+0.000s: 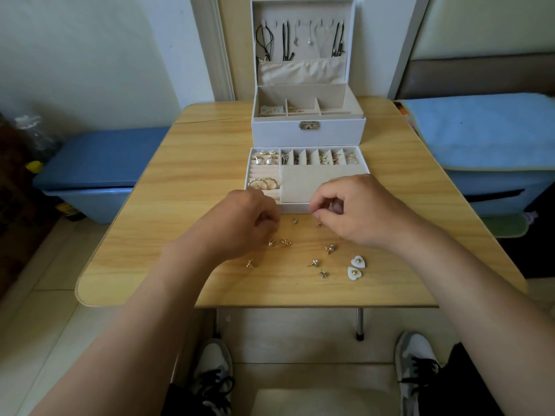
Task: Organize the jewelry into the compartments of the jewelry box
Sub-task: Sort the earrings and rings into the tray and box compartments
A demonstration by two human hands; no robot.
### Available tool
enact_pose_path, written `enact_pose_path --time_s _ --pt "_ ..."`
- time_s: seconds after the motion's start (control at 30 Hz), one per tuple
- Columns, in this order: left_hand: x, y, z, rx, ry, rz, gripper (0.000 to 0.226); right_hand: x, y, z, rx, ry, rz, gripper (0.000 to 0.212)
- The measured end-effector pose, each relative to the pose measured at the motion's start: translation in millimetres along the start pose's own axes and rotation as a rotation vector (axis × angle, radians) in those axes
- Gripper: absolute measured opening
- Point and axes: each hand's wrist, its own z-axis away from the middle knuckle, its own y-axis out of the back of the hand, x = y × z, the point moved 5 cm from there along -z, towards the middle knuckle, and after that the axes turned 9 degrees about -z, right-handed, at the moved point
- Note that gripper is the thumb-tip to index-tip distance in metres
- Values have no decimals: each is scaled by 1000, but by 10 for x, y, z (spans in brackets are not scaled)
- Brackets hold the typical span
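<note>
A person sits at a wooden worktop (186, 181). At its far edge stands an open jewelry box (309, 133) with necklaces (286, 40) hung inside the lid. Just in front lies its tray (306, 181), hoop earrings (264, 183) in the left compartments. Loose earrings (329, 249) and two heart-shaped earrings (358, 261) are scattered on the worktop near the person. The left hand (240, 223) curls downward among them; the right hand (360, 211) has thumb and forefinger pinched at the tray's front edge. Whether either hand's fingers hold anything cannot be told.
</note>
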Motion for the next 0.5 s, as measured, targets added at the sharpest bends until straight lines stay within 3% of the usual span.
enact_pose_path --time_s 0.27,0.5 --pt "-53 50 52 3 98 246 12 -54 -64 -9 -119 8 33 11" --pt "-31 24 76 -16 57 121 12 -22 -31 -46 -173 -33 49 14"
